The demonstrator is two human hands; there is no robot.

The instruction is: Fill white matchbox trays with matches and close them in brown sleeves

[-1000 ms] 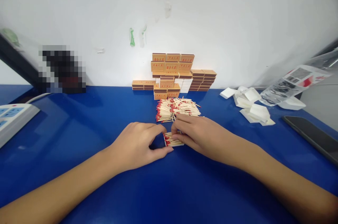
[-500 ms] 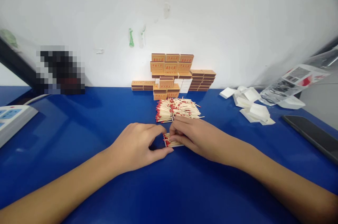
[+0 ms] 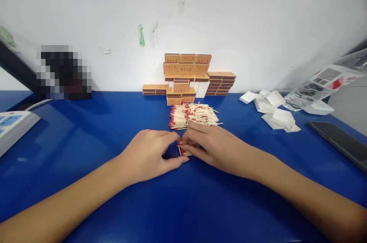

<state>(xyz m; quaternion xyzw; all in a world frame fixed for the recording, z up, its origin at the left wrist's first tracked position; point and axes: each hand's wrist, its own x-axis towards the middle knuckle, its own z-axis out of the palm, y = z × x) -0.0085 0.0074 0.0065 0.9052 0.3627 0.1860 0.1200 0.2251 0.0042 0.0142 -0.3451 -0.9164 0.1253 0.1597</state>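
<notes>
A small white matchbox tray (image 3: 180, 151) filled with red-headed matches lies on the blue table between my hands. My left hand (image 3: 147, 155) curls round its left end, index finger at the far side and thumb at the near side, steadying it. From the right, my right hand (image 3: 213, 145) reaches over the tray with thumb and index finger pinched down on the matches inside; its fingers hide the tray's right part. Just beyond my hands lies a heap of loose matches (image 3: 193, 116), red heads mostly to the left.
Stacked matchboxes (image 3: 186, 69) stand against the wall behind the heap, with more matchboxes (image 3: 220, 83) to the right. White empty trays (image 3: 275, 99) lie scattered at right, near a clear plastic bottle (image 3: 309, 88) and a black phone (image 3: 340, 145). A white power strip (image 3: 17, 130) sits at left.
My right hand's fingertips have shifted slightly left over the tray, pressing on the matches. The left hand keeps its place round the tray. The whole view has tilted slightly.
</notes>
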